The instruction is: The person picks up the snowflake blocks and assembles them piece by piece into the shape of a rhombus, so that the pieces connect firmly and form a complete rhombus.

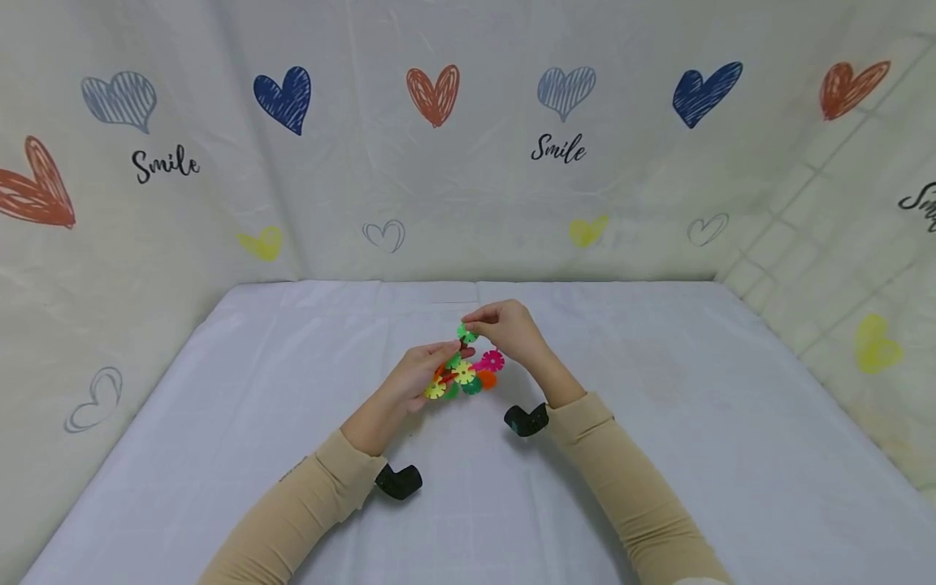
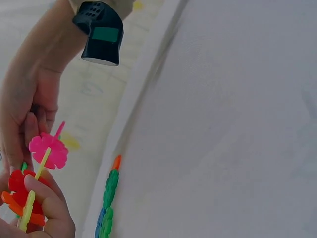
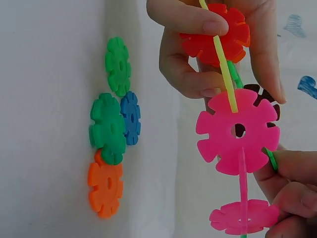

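Note:
My left hand (image 1: 417, 374) grips a joined cluster of notched plastic snowflake discs. A red disc (image 3: 237, 34) sits between its fingers, with a yellow disc (image 1: 464, 372) slotted in edge-on. Two pink discs, one facing the camera (image 3: 223, 134), hang off the cluster on the right-hand side. Above it, my right hand (image 1: 508, 329) pinches a green disc (image 1: 466, 332) between thumb and fingertips at the cluster's upper end. In the right wrist view a dark brown disc (image 3: 270, 101) shows partly behind the pink one. The left palm hides part of the cluster.
Loose discs lie on the white cloth just beneath the hands: an orange one (image 3: 106, 186), a dark green one (image 3: 106, 124), a blue one (image 3: 132, 119) and a lighter green one (image 3: 118, 67). A heart-printed curtain (image 1: 490, 179) stands behind the table.

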